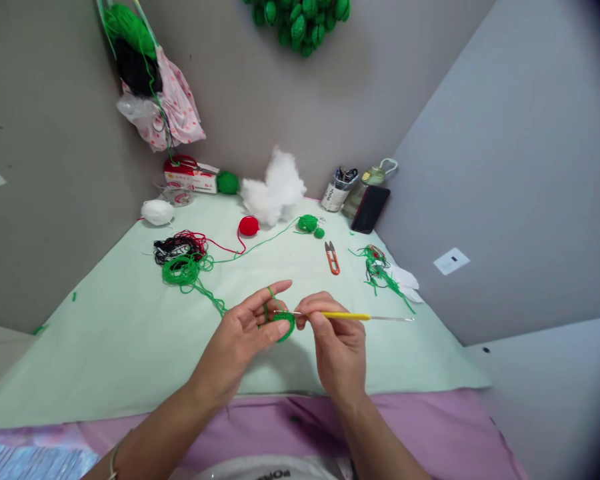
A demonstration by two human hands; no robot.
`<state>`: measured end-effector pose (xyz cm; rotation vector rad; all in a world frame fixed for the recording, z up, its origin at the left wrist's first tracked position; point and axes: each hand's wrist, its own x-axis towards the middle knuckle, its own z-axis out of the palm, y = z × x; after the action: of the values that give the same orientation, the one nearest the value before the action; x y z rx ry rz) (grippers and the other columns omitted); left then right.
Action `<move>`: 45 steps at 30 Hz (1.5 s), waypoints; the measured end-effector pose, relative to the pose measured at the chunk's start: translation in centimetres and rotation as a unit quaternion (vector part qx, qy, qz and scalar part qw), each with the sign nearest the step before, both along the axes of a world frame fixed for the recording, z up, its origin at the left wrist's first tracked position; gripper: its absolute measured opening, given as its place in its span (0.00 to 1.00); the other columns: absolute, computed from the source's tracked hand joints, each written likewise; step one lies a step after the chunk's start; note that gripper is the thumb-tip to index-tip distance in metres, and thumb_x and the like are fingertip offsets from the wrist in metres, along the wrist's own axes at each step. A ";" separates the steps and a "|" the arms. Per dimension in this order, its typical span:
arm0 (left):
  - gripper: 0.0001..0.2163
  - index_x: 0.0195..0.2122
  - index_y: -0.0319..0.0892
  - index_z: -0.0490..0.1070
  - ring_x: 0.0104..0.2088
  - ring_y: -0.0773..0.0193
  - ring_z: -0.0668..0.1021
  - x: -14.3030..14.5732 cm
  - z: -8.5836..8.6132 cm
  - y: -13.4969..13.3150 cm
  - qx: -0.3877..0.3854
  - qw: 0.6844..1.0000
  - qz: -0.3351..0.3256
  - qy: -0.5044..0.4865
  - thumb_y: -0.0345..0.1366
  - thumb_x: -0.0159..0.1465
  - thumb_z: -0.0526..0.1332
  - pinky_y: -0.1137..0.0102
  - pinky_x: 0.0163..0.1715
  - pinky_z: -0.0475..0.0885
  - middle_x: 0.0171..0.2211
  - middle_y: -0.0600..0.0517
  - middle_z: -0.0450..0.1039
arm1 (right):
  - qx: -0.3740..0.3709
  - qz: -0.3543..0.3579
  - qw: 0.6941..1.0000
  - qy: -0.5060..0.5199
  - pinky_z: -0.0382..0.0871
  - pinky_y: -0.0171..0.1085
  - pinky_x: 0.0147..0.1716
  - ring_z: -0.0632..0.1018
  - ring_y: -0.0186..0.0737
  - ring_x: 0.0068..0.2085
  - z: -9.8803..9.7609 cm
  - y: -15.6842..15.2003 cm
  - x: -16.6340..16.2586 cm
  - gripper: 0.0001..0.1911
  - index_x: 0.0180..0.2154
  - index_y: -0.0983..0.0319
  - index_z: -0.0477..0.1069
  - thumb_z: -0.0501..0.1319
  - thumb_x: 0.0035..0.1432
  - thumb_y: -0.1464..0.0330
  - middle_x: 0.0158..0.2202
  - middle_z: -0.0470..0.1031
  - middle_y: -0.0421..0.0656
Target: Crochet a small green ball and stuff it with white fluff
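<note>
My left hand pinches a small green crochet piece between thumb and fingers, with green yarn looped over its raised forefinger. My right hand grips a crochet hook with a yellow handle, whose metal tip is pushed into the green piece. The green strand runs from my left hand back to a loose heap of green yarn on the pale green table cover.
Red-handled thread snips lie beyond my hands. A red yarn ball, a small green crochet piece, white stuffing, a black and red yarn tangle, green yarn scraps, a pen cup and a dark phone sit farther back.
</note>
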<state>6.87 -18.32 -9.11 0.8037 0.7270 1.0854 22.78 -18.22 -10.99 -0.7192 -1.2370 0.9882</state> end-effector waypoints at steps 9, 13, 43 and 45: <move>0.19 0.53 0.42 0.83 0.37 0.62 0.69 -0.6 0.1 0.6 -0.044 0.989 -0.094 -0.103 0.37 0.61 0.68 0.66 0.47 0.64 0.34 0.51 0.71 | -0.133 0.054 0.982 0.125 0.69 0.31 0.28 0.75 0.30 0.28 1.5 0.2 0.6 0.09 0.32 0.59 0.83 0.69 0.64 0.63 0.30 0.75 0.40; 0.18 0.51 0.43 0.84 0.37 0.62 0.70 -0.4 -0.1 0.4 -0.040 0.993 -0.075 -0.085 0.38 0.60 0.68 0.66 0.46 0.65 0.35 0.52 0.70 | -0.174 0.081 0.969 0.158 0.68 0.30 0.27 0.74 0.29 0.26 1.4 0.3 0.7 0.09 0.33 0.59 0.83 0.69 0.64 0.63 0.30 0.76 0.40; 0.22 0.57 0.53 0.80 0.44 0.59 0.78 -0.3 0.1 0.1 0.051 0.995 -0.016 0.079 0.39 0.61 0.73 0.63 0.52 0.70 0.40 0.52 0.79 | -0.023 0.000 1.000 -0.006 0.73 0.40 0.36 0.79 0.40 0.37 0.3 -0.2 0.3 0.10 0.39 0.56 0.83 0.64 0.69 0.61 0.36 0.84 0.44; 0.22 0.59 0.52 0.78 0.44 0.58 0.78 -0.3 0.2 0.1 0.051 0.995 -0.018 0.082 0.38 0.62 0.72 0.64 0.51 0.71 0.40 0.52 0.78 | -0.043 0.007 0.999 0.023 0.73 0.38 0.35 0.79 0.39 0.35 0.2 -0.1 0.2 0.09 0.38 0.56 0.83 0.65 0.68 0.61 0.35 0.83 0.43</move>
<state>6.61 -18.22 -8.92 0.9997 0.7972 1.0394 23.00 -18.35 -10.79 -0.7528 -1.1669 1.0685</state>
